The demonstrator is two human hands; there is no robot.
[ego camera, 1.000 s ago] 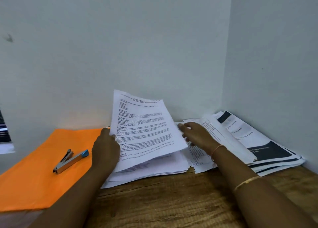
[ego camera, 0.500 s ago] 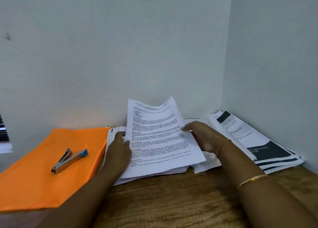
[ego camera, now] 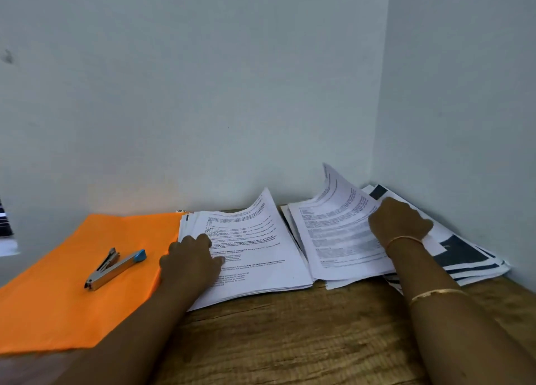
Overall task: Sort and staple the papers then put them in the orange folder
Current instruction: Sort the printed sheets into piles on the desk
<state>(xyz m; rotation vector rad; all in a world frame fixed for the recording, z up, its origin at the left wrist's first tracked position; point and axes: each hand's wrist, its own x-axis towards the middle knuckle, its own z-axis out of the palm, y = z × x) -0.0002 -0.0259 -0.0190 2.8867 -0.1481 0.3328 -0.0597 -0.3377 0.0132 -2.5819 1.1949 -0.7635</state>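
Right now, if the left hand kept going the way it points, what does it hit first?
The left hand rests on the stack; straight on it likely meets the top sheet's raised far corner, then the wall. Depth unclear.

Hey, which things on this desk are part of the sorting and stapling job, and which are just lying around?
Job: orange folder; stapler, lying on it; text pile under the left hand; text sheets the right hand holds up; dark-printed pile in the corner, probably.
Lying about: striped object at the left edge, cut off and unclear.
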